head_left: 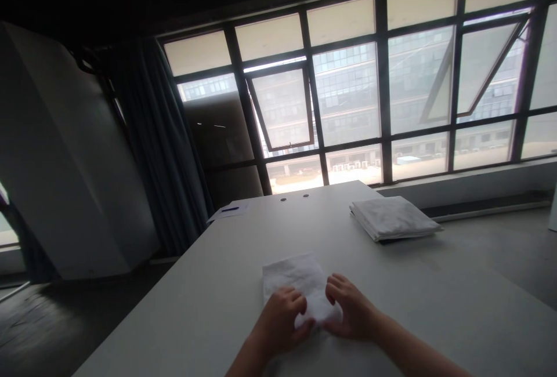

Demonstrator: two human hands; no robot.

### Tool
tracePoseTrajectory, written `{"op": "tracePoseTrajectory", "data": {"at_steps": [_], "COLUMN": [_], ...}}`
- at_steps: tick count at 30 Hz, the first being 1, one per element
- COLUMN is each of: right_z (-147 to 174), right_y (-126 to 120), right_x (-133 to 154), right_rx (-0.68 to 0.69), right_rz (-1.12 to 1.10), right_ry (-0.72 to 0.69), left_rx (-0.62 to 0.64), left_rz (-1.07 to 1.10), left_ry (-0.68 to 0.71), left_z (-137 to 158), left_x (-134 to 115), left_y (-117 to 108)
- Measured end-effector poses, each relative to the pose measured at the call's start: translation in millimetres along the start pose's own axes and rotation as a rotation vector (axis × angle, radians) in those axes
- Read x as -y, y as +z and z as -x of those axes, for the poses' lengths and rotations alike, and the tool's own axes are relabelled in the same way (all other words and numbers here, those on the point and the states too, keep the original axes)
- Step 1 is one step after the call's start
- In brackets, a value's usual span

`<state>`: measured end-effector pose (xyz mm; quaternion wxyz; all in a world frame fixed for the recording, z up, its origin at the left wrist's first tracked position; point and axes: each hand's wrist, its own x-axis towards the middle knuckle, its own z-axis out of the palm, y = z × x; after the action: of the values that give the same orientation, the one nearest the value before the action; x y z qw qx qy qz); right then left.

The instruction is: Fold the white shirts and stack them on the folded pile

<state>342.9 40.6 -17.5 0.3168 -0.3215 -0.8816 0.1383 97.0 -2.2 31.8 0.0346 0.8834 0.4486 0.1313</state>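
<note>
A folded white cloth (pixel 293 271) lies flat on the white table (pixel 209 290), close in front of me. My left hand (pixel 284 320) rests on its near left part, with the fingers curled and the thumb reaching toward the middle. At the near right side, my right hand (pixel 351 311) is bent around the cloth's edge, fingers and thumb curved toward each other. Both thumbs almost meet at the near edge. My hands cover the near corners of the cloth, and the fingertips are partly hidden in its folds.
A stack of folded white cloth (pixel 394 217) sits at the table's right side. Toward the far left corner lie a sheet of paper (pixel 240 210) and a dark pen (pixel 230 209). Beyond the table are a blue curtain (pixel 161 151) and large windows (pixel 348 95), some panes tilted open.
</note>
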Motion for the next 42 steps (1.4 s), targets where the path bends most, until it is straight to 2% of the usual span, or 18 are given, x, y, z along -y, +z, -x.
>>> {"op": "tracePoseTrajectory", "data": {"at_steps": [2, 4, 7, 14, 19, 22, 25, 30, 34, 37, 39, 42], "right_z": [1.7, 3.3, 4.2, -0.3, 0.0, 3.1, 5.0, 1.9, -0.7, -1.1, -2.3, -5.9], "right_y": [3.8, 8.2, 9.7, 3.3, -1.8, -10.7, -20.0, -31.1, -41.1, -50.5, -53.8, -47.2], "right_x": [10.4, 16.8, 21.2, 26.0, 16.6, 7.0, -4.0, -17.3, -18.9, -18.2, -14.9, -2.5], "right_rx": [0.089, 0.156, 0.179, 0.193, 0.298, 0.351, 0.354, 0.468, 0.562, 0.628, 0.615, 0.424], "right_rz": [0.054, 0.107, 0.169, 0.264, 0.349, 0.274, 0.11, -0.07, -0.123, -0.191, -0.167, 0.003], "right_ry": [-0.044, -0.053, -0.023, 0.028, 0.148, 0.225, 0.229, 0.251, 0.361, 0.433, 0.446, 0.415], "left_rx": [0.068, 0.11, 0.14, 0.139, 0.093, 0.095, 0.082, 0.172, 0.234, 0.225, 0.183, 0.079], "left_rz": [0.024, 0.016, 0.002, 0.045, 0.095, 0.142, 0.221, 0.46, 0.506, 0.459, 0.366, 0.224], "left_ry": [0.058, 0.05, 0.02, -0.038, -0.111, -0.094, -0.113, -0.182, -0.172, -0.149, -0.161, -0.179], "left_z": [1.1, 1.2, 1.1, 2.8, 4.4, 5.0, 4.7, 5.1, 6.6, 4.3, 1.6, -1.3], "left_x": [-7.4, -11.3, -12.3, -12.5, -8.2, -6.1, -4.3, 4.4, 11.3, 10.3, 5.9, -2.9], "left_y": [1.3, 4.6, 8.8, 21.1, 33.8, 35.9, 35.2, 30.5, 27.5, 30.0, 33.5, 38.5]}}
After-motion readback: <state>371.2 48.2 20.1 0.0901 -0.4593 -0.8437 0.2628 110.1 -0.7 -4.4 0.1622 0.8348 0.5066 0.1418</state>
